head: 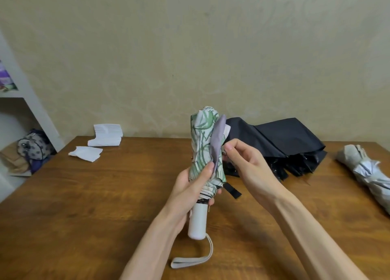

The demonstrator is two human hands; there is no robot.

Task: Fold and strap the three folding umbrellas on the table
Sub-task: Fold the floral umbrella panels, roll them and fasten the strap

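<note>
Leaf-print umbrella (205,144) stands upright above the table (105,195). The left hand (190,186) is wrapped round the base of the canopy, probably to keep the pleats gathered, while the right hand (247,161) pinches a loose fold beside a lilac panel (218,140), seemingly to wind it flat before strapping. A black umbrella (280,140) sprawls unfolded behind, and a grey umbrella (367,174) lies bundled to the right. In the shelf (31,102) cubby sits a spotted bag (34,145).
</note>
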